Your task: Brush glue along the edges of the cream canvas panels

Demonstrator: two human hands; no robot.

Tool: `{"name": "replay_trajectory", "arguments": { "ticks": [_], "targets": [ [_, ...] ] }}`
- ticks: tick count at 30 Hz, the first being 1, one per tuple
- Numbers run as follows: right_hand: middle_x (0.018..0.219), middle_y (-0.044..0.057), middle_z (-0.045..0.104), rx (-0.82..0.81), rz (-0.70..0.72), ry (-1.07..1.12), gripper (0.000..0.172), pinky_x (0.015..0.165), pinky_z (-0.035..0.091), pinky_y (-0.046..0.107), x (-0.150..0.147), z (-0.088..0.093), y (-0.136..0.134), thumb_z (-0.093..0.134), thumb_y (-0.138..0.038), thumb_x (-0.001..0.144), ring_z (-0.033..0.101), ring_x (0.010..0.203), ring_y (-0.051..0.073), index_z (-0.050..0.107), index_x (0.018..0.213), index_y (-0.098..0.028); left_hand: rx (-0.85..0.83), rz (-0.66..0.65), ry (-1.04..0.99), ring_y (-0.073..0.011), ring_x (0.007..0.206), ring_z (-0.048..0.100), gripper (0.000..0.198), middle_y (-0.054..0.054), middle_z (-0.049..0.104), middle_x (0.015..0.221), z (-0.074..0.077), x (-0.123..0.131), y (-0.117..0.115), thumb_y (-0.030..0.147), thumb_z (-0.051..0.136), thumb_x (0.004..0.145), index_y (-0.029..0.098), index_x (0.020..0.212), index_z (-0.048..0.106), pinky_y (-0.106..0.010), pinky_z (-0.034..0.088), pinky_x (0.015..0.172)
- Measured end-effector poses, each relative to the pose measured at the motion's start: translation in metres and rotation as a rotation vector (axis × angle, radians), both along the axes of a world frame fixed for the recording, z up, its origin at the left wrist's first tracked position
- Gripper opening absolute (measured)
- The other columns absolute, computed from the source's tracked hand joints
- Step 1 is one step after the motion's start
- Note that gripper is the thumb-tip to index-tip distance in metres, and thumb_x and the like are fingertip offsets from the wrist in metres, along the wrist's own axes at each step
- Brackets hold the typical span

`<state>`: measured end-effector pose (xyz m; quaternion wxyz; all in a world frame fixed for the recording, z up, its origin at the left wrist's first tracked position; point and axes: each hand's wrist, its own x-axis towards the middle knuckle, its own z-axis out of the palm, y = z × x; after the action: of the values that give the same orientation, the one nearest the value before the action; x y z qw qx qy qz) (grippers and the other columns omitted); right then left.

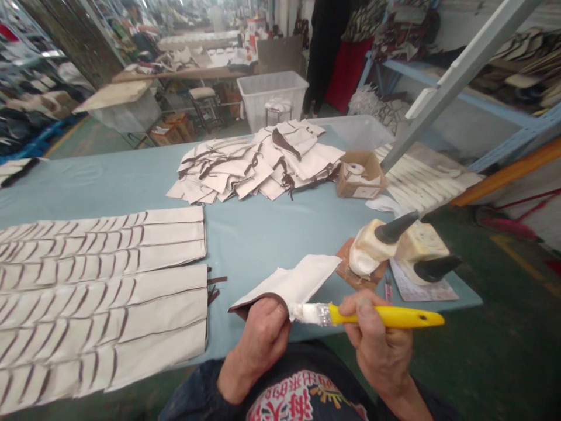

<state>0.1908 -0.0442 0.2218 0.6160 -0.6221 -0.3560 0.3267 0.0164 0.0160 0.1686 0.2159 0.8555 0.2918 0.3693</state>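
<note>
Held in my right hand (379,342) is a yellow-handled paintbrush (390,316), its bristles coated in something white and pointing left. The bristle tip meets the brown edge of a white fabric piece (293,280) near the table's front edge. My left hand (263,330) is closed on that piece at its brown-trimmed opening, with some fingers hidden inside or behind it. To the right stand two whitish-yellow bottles with black nozzles; the nearer glue-like bottle (372,240) rests on a brown board (350,272).
Rows of overlapping white pieces with brown trim (158,298) cover the table's left side. A loose pile of similar pieces (258,164) lies at the back beside a cardboard box (362,174). A grey post (456,82) rises at the right. Small pink-handled snips (388,289) lie near the bottles.
</note>
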Motion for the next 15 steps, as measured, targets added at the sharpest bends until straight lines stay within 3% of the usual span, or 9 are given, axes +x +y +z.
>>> {"name": "replay_trajectory", "arguments": {
  "ticks": [10, 13, 15],
  "targets": [
    [0.055, -0.002, 0.051, 0.007, 0.016, 0.01, 0.047, 0.034, 0.03, 0.02, 0.0035, -0.0051, 0.0042, 0.056, -0.055, 0.098, 0.04, 0.04, 0.01, 0.063, 0.067, -0.02, -0.062, -0.01, -0.011, -0.0201, 0.078, 0.064, 0.025, -0.006, 0.067, 0.081, -0.0004, 0.0016, 0.001, 0.002, 0.044, 0.092, 0.02, 0.09, 0.062, -0.031, 0.051, 0.071],
    [0.058, -0.001, 0.053, -0.041, 0.047, 0.049, 0.045, 0.036, 0.032, 0.021, 0.0046, -0.0067, 0.0039, 0.057, -0.053, 0.098, 0.042, 0.042, 0.01, 0.063, 0.068, -0.02, -0.111, 0.008, -0.042, -0.0179, 0.069, 0.057, 0.025, -0.003, 0.06, 0.072, -0.0019, 0.0034, -0.0017, 0.004, 0.044, 0.091, 0.021, 0.079, 0.057, -0.029, 0.045, 0.064],
    [0.059, -0.001, 0.054, -0.045, 0.071, 0.075, 0.047, 0.033, 0.029, 0.02, 0.0091, -0.0081, 0.0047, 0.058, -0.055, 0.097, 0.039, 0.039, 0.008, 0.063, 0.068, -0.02, -0.236, 0.06, -0.048, -0.0165, 0.064, 0.052, 0.025, -0.001, 0.056, 0.068, -0.0005, 0.0054, -0.0032, 0.008, 0.045, 0.091, 0.022, 0.072, 0.052, -0.028, 0.041, 0.061]
  ]
}}
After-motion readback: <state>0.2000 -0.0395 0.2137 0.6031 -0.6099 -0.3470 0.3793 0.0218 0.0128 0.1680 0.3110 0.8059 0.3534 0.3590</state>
